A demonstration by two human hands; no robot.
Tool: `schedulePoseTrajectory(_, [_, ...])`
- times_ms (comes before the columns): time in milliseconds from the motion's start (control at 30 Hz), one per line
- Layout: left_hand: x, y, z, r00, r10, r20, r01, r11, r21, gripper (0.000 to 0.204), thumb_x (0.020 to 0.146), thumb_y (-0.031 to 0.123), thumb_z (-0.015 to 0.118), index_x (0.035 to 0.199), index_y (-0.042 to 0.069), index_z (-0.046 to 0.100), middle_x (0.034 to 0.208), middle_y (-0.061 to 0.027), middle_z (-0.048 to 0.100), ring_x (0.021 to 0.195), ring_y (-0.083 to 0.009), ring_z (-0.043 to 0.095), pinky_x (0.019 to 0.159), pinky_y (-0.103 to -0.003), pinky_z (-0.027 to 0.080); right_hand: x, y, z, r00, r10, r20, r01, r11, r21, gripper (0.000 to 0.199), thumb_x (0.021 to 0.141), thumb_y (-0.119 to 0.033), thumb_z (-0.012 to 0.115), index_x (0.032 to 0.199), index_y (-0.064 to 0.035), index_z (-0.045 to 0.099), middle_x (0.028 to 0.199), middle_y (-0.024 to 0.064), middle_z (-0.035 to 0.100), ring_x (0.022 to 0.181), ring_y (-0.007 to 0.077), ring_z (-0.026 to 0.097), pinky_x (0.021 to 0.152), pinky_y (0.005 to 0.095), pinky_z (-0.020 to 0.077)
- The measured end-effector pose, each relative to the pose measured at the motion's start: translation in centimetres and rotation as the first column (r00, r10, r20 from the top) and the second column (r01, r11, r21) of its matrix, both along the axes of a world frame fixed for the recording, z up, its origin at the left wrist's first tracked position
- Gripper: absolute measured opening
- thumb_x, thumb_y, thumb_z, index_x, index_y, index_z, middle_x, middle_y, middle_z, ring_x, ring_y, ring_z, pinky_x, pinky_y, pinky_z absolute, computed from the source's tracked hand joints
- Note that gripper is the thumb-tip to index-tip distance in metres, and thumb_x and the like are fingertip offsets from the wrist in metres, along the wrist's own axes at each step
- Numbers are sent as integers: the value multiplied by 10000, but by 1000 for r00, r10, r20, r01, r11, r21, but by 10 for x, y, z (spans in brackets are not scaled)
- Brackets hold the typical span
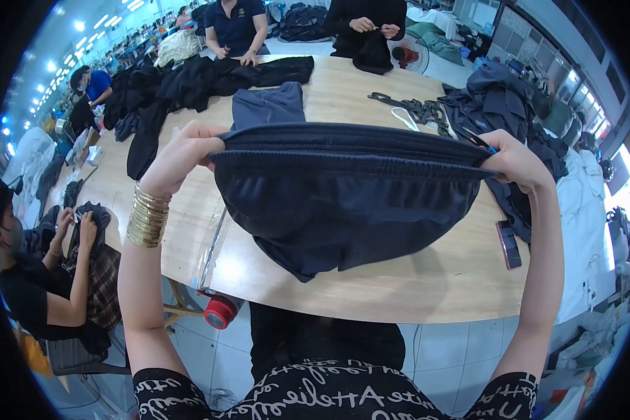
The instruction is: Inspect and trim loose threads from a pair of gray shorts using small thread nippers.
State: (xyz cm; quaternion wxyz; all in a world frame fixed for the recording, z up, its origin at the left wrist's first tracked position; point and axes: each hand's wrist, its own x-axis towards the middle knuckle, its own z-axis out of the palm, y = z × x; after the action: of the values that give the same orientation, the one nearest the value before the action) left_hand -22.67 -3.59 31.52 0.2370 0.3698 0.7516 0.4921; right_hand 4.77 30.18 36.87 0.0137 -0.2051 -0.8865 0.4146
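Note:
A pair of dark navy pants (343, 217) with a gathered elastic waistband is stretched wide between my hands above the table. My left hand (189, 157), below a wrist stacked with gold bangles, is closed on one end of the waistband. The other end is gripped by my right hand (514, 161). Beside those right fingers shows a small dark pointed tool with a blue part (484, 145); it looks like thread snips, partly hidden. The waist opening faces up, and the lower part of the pants hangs folded, so the legs cannot be made out.
Behind the pants, a folded grey-blue garment (267, 105) lies on the wooden table (427, 287). Black garments (189, 87) pile at far left, dark ones (500, 98) at right. A phone (509, 245) rests near the right edge. Co-workers handle cloth at the far side and left.

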Motion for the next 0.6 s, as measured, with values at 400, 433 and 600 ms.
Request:
schedulePoseTrajectory(400, [-13,7,-26,987,-120,105,124,992,-35,334,814,128,534,1130,40,596,996,-38,612,821,-82,555,705,-231,459,-2,19,-13,999,2,43,4,989,-145,38,645,-30,549,623,-60,556,525,-85,393,417,3,302,361,193,177])
schedulePoseTrajectory(433, [-2,14,-36,979,-184,90,183,983,14,376,807,113,531,1174,39,569,1066,-59,599,892,-104,556,755,-247,465,-2,19,-19,994,32,103,-18,991,-131,52,648,-45,571,681,-60,609,545,-90,410,442,2,317,381,188,188])
schedulePoseTrajectory(600, [57,50,-114,781,-620,68,621,763,-179,562,702,-61,463,1262,-3,459,1206,-130,534,1136,-206,480,993,-312,358,-5,6,-104,941,124,315,-33,959,-280,138,662,-143,719,680,-81,597,559,-92,411,471,13,311,412,198,191])
